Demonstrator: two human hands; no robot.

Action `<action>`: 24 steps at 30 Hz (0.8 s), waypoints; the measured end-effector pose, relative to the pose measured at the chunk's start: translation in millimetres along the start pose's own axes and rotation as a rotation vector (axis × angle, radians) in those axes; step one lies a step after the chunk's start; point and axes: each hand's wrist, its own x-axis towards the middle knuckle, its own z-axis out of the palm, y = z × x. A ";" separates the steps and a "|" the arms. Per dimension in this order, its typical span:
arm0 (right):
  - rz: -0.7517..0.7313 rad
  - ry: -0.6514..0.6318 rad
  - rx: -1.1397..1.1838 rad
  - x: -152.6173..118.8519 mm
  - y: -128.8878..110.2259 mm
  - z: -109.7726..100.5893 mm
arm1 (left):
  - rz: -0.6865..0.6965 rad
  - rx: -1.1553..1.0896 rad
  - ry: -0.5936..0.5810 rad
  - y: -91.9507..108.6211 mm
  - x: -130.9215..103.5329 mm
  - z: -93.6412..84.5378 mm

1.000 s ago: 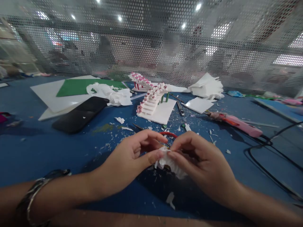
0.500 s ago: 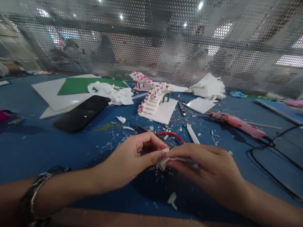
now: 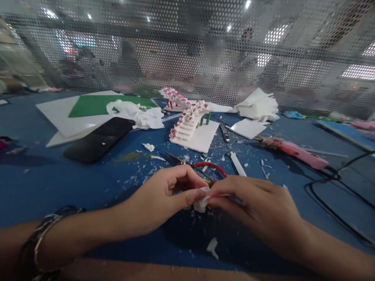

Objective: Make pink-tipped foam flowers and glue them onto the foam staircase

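A small crumpled piece of white tissue (image 3: 201, 203) is pinched between my two hands, low over the blue tabletop. My left hand (image 3: 168, 199) grips it from the left with thumb and forefinger. From the right, the thumb and fingers of my right hand (image 3: 258, 207) close on its other side, partly hiding it. Just beyond my fingertips lie scissors with a red handle (image 3: 215, 167), half covered by my hands. A white stick-like piece (image 3: 238, 164) rests near my right knuckles. Further back stands a small model staircase (image 3: 187, 127) with dark red bits along it.
A black phone (image 3: 101, 138) lies at left by green sheet (image 3: 108, 104) and crumpled tissue (image 3: 137, 114). At right are a pink glue gun (image 3: 295, 151) with its black cable (image 3: 319, 199), a tissue stack (image 3: 258, 105) and a utility knife (image 3: 224, 133). Scraps litter the table before a perforated metal screen (image 3: 175, 50).
The tissue looks more bunched together between my fingers, and its strip along my right fingers shows less. My hands stay in nearly the same place; the view has shifted slightly.
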 end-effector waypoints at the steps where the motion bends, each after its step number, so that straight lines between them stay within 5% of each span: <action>1: 0.009 0.013 0.010 1.4 -0.6 -0.3 | 0.014 0.018 0.000 0.1 -0.3 -0.2; 16: 0.117 0.108 0.036 7.7 -4.9 5.4 | 0.246 0.342 0.068 -5.5 -9.0 4.1; 24: 0.119 0.059 0.122 7.8 -5.9 -0.3 | 0.201 0.198 0.078 -2.4 -8.2 3.1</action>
